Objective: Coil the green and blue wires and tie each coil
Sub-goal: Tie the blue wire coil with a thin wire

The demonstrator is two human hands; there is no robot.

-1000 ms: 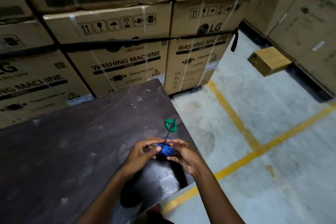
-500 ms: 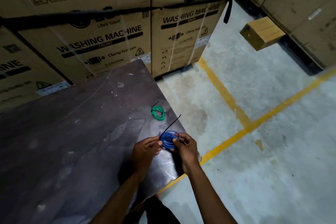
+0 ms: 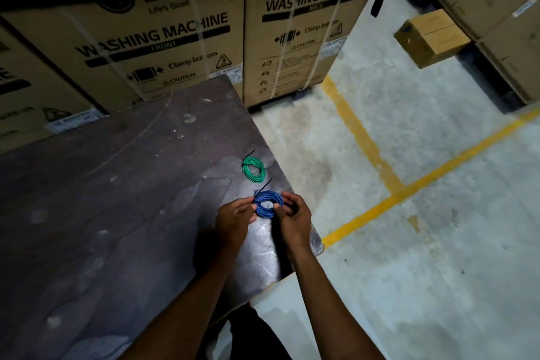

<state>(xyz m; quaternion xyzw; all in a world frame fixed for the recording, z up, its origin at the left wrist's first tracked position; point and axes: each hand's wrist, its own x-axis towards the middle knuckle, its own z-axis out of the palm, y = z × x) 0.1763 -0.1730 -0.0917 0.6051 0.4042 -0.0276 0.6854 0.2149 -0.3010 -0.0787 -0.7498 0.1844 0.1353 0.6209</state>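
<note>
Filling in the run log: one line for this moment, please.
stage: tying blue coil | left hand: pinches coil | right hand: grips coil | green coil: tied, on table

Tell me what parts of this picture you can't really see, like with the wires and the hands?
- Blue coil, head view: its left and right edges are covered by the left hand and right hand.
- Black tie on the blue coil: too thin and dark to tell whether it is pulled tight.
- Green coil: its black tie is tiny; the fastening is unclear.
- Table: cut off by the left and bottom edges.
</note>
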